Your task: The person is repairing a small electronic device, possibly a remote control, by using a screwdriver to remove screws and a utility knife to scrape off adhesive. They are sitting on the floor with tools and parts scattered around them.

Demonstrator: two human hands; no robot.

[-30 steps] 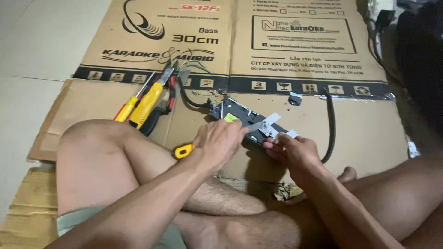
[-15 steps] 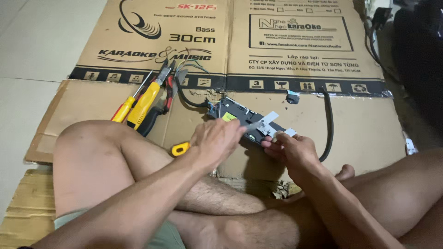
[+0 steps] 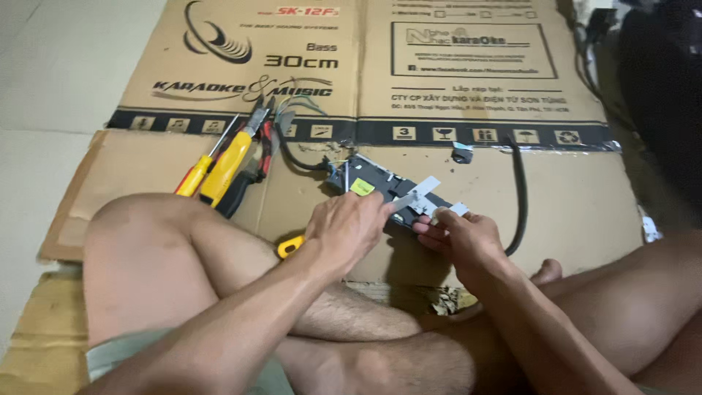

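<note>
Flattened cardboard (image 3: 585,190) over pale floor (image 3: 51,80)

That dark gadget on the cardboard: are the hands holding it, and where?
Yes. The left hand grips the dark device at its near middle, by the pale strip; the right hand pinches its right end. It rests on the cardboard.

two hands (image 3: 347,230) (image 3: 461,238), one dark electrical unit (image 3: 380,192), two yellow-handled screwdrivers (image 3: 212,168) (image 3: 290,246), one pair of red-handled pliers (image 3: 262,135), one black cable (image 3: 519,194), one flattened cardboard box (image 3: 453,95)
</note>
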